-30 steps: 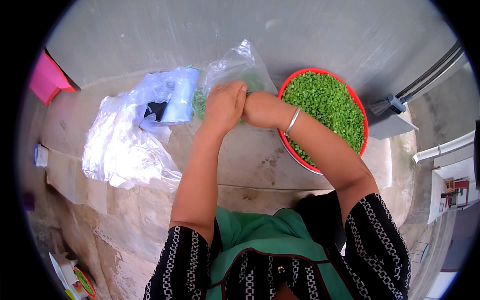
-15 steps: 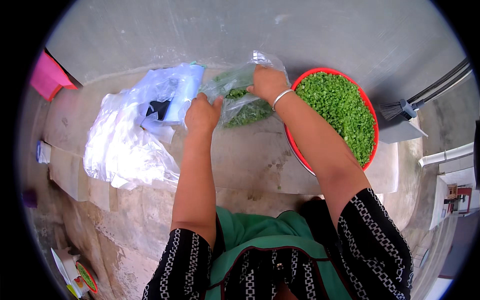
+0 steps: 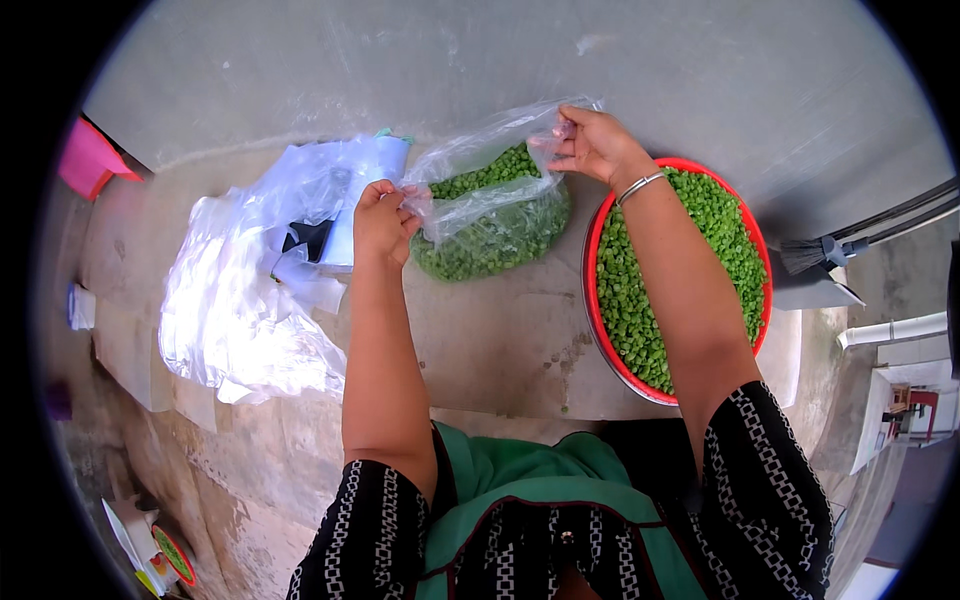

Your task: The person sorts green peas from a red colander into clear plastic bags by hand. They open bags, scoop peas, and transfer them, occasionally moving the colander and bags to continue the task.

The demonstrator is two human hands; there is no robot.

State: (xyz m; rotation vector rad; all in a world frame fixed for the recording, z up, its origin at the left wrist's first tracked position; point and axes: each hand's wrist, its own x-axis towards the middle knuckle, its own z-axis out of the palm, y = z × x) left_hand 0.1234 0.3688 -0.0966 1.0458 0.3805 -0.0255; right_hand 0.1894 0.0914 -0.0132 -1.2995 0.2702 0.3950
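A clear plastic bag (image 3: 492, 215) partly filled with green peas lies on the concrete ledge (image 3: 500, 340). My left hand (image 3: 382, 220) pinches the bag's left rim. My right hand (image 3: 592, 143), with a metal bangle on the wrist, grips the bag's right rim and holds the mouth stretched wide. To the right, under my right forearm, sits a red round basin (image 3: 598, 330) full of green peas (image 3: 720, 235).
A heap of clear and white plastic bags (image 3: 250, 300) lies left of my left arm. A pink container (image 3: 88, 160) stands at the far left. A broom head (image 3: 815, 255) and a white pipe (image 3: 890, 330) lie right of the basin.
My hands were together over the bag a second ago. They have moved apart, each holding a side of the rim, and the bag's mouth is now stretched wide.
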